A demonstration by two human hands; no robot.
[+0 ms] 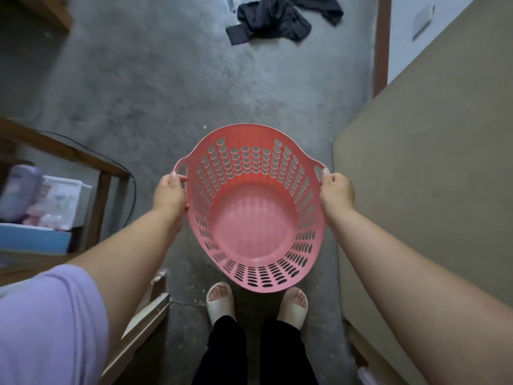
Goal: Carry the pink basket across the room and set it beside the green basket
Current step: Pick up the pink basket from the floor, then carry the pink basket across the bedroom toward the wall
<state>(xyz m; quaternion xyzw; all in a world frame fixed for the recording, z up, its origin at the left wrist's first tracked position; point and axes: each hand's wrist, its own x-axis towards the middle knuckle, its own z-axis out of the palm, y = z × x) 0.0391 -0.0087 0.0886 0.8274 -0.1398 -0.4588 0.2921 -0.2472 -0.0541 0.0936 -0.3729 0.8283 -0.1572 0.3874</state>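
hands (169, 194) (337, 190) grip pink basket (254, 218) handles.

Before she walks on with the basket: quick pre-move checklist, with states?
1. Left hand closed on the pink basket at its handle: ok.
2. Right hand closed on the opposite handle: ok.
3. Basket empty, nothing to spill: ok.
4. Path ahead free: not ok, dark clothes lie on the floor straight ahead.
5. Side clearance: ok, the wooden shelf on the left and the tan panel on the right leave the gap open.
6. Green basket located: cannot tell, it is not in view.
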